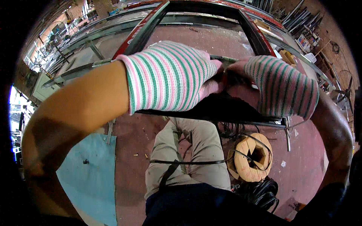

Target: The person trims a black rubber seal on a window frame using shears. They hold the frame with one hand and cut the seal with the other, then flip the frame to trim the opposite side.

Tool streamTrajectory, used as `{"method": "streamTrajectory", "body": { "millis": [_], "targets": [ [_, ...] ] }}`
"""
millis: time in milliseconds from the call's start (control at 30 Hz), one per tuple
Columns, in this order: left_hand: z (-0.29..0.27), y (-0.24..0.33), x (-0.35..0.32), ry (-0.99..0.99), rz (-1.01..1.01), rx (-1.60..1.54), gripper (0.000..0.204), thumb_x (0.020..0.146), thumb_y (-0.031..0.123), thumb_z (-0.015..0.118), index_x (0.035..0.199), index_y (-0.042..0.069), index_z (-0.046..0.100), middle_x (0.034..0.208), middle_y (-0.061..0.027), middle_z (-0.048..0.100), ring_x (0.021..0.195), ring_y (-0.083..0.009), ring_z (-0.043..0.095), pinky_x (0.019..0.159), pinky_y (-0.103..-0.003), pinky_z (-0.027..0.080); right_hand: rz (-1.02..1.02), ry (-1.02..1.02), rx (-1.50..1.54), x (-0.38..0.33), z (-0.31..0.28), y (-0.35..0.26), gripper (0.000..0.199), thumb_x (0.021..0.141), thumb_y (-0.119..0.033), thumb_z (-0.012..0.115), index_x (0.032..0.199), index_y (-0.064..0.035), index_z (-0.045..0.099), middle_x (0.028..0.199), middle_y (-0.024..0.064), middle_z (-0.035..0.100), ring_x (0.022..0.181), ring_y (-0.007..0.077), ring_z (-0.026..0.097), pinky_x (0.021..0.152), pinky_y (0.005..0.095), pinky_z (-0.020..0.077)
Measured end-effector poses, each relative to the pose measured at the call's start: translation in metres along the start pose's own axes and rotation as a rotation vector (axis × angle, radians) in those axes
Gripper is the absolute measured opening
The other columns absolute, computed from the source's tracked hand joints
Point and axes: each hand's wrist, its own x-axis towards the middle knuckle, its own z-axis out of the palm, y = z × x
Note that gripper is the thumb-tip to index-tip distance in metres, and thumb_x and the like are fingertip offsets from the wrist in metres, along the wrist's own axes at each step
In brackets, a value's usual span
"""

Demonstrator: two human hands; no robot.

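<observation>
A dark rectangular metal frame (256, 35) with reddish outer edges lies in front of me, its near bar (211, 109) just above my lap. Both hands wear knitted gloves striped pink, green and white. My left hand (169, 77) rests over the near bar with its fingers closed. Close beside it, my right hand (281, 84) is curled at the same bar, its fingertips almost meeting the left ones. Whatever lies between the fingers is mostly hidden. A thin black strip (192, 163) crosses my thighs toward a tan wrapped ring-shaped roll (243, 150) at the right.
Loose coils of black strip (260, 192) lie below the roll. A light blue sheet (88, 180) covers floor at the left. Long metal rails (102, 32) extend beyond the frame. Small cardboard boxes (288, 56) sit at right, near a dark fan (346, 91).
</observation>
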Motion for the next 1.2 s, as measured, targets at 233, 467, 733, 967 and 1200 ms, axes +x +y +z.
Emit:
{"method": "streamTrajectory", "body": {
  "millis": [233,467,733,967,1200],
  "targets": [
    [0.006,-0.010,-0.003,0.136,0.123,-0.046,0.037,0.101,0.032,0.057,0.121,0.001,0.065,0.102,-0.0234,0.070,0.096,-0.0425,0.069,0.085,-0.049,0.056,-0.066,0.035,-0.130,-0.012,0.002,0.001,0.035,0.098,-0.012,0.062,0.132,-0.0019,0.060,0.110,0.0172,0.068,0.102,0.0328,0.067,0.089,0.0411,0.0545],
    [0.012,-0.045,-0.040,0.085,0.072,-0.240,0.045,0.096,0.021,0.068,0.135,0.002,0.058,0.098,-0.0186,0.064,0.091,-0.0392,0.066,0.082,-0.043,0.054,-0.096,0.167,-0.108,-0.035,0.011,0.059,0.043,0.092,-0.008,0.066,0.133,0.0022,0.058,0.112,0.0188,0.065,0.104,0.0366,0.065,0.091,0.0417,0.0539],
    [0.002,-0.016,0.009,0.094,0.148,-0.235,0.047,0.098,0.036,0.066,0.132,0.004,0.061,0.103,-0.0195,0.068,0.097,-0.0396,0.068,0.084,-0.045,0.055,-0.105,0.347,-0.280,-0.096,-0.003,0.068,0.042,0.087,-0.012,0.071,0.127,-0.0018,0.065,0.108,0.0156,0.068,0.111,0.0372,0.063,0.109,0.0546,0.0414],
    [-0.003,0.028,0.035,0.014,0.057,-0.126,0.048,0.099,0.043,0.063,0.125,0.003,0.064,0.100,-0.0198,0.068,0.091,-0.0402,0.069,0.078,-0.047,0.056,-0.234,0.511,-0.249,-0.098,0.007,0.082,0.038,0.087,-0.007,0.067,0.125,-0.0034,0.066,0.117,0.0155,0.066,0.119,0.0385,0.060,0.111,0.0559,0.0391],
    [0.020,0.034,0.039,0.208,0.046,-0.241,0.045,0.098,0.042,0.066,0.122,0.004,0.064,0.097,-0.0181,0.066,0.089,-0.0386,0.068,0.076,-0.045,0.056,-0.164,0.496,-0.218,-0.115,-0.004,0.097,0.029,0.088,-0.007,0.067,0.117,-0.0033,0.070,0.123,0.0152,0.067,0.122,0.0380,0.060,0.112,0.0538,0.0386]
  ]
}}
